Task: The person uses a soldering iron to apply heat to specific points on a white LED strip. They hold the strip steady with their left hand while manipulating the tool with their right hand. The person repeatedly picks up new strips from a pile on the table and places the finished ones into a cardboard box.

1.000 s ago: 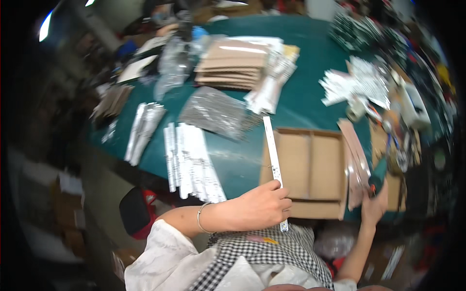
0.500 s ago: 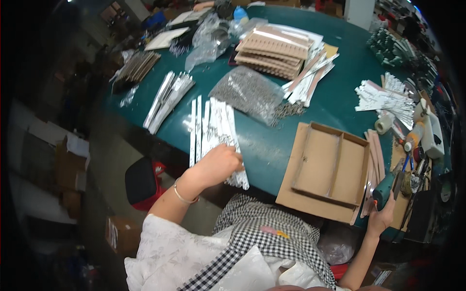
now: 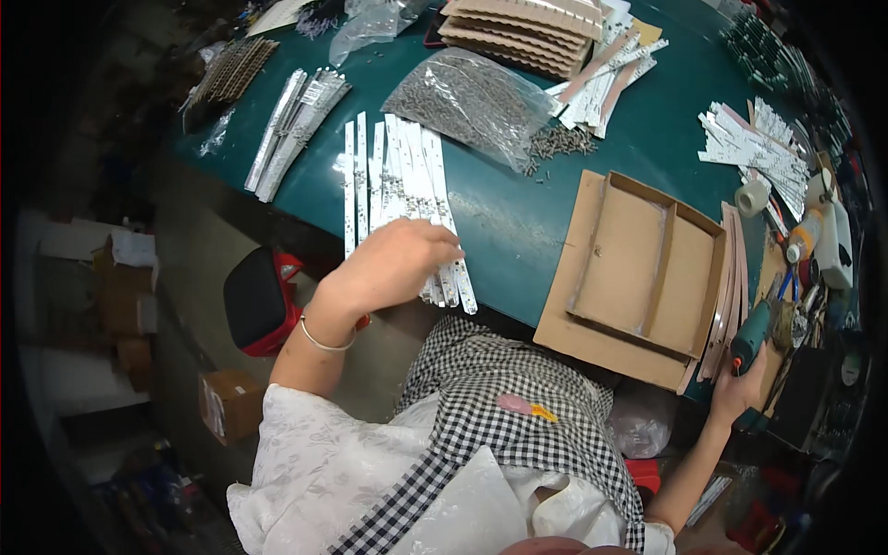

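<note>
My left hand (image 3: 393, 264), with a bracelet on its wrist, is over a fan of narrow white strips (image 3: 407, 162) at the table's near edge. Its fingers are bent together above the strips' near ends; what they pinch, if anything, is hidden. Small grey bits lie scattered across the strips. At the right edge of the table, my right hand (image 3: 738, 388) is wrapped round a green electric screwdriver (image 3: 750, 335). Beside that tool lies a shallow cardboard tray (image 3: 668, 277) with a divider, resting on a flat cardboard sheet (image 3: 553, 310).
Beyond the strips lies a clear bag of small screws (image 3: 467, 102), some spilled at its right. Stacked brown boards (image 3: 518, 37) stand behind it. More strips (image 3: 294, 134) lie left, others (image 3: 754, 153) right. Tape (image 3: 751, 197) and bottles crowd the right edge. A red-and-black stool (image 3: 259, 301) stands below.
The whole view has shifted, with the table sitting higher in the picture. My left hand has drawn slightly back over the strips. My right hand keeps its hold on the electric screwdriver.
</note>
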The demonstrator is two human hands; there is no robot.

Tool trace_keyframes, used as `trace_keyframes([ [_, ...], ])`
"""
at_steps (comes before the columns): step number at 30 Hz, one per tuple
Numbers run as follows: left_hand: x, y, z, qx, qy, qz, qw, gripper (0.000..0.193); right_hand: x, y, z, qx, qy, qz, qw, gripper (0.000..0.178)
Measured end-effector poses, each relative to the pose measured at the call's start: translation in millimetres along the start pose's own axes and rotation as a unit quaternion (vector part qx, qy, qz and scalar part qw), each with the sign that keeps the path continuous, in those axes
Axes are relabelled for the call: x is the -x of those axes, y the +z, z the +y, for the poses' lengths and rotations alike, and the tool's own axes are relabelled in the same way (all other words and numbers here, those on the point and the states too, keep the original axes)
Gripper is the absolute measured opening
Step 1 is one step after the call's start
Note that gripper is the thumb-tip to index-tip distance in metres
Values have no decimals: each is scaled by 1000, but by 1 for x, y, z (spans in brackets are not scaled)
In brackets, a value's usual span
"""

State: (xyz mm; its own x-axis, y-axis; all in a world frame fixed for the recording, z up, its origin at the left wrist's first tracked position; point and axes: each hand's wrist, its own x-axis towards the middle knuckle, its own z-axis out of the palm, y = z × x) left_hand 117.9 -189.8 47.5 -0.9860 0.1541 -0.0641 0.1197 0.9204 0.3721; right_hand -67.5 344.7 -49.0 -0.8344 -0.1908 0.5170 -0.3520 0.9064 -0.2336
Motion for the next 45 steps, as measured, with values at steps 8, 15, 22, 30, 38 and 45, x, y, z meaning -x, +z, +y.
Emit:
trace_keyframes([
  [8, -71, -1, -14, 9, -7, 84, 996, 21, 3, -1, -10, -56, 75, -17, 995, 59],
  [15, -170, 43, -32, 17, -74, 85, 993, 20, 6, -10, -8, -108, 130, 3, 986, 37],
  [22, -181, 61, -39, 47, -81, 82, 992, 16, 6, -29, -25, -153, 212, -18, 965, 42],
  [30, -178, 50, -7, -16, 16, 139, 990, 14, 14, -23, -32, -82, 99, 6, 992, 61],
  [38, -185, 51, 80, -90, 169, 21, 981, 17, 24, -19, -23, -126, 176, 18, 976, 57],
  [45, -219, 61, 96, -222, 114, -113, 962, 9, 42, -50, -84, -483, 263, 64, 833, 68],
])
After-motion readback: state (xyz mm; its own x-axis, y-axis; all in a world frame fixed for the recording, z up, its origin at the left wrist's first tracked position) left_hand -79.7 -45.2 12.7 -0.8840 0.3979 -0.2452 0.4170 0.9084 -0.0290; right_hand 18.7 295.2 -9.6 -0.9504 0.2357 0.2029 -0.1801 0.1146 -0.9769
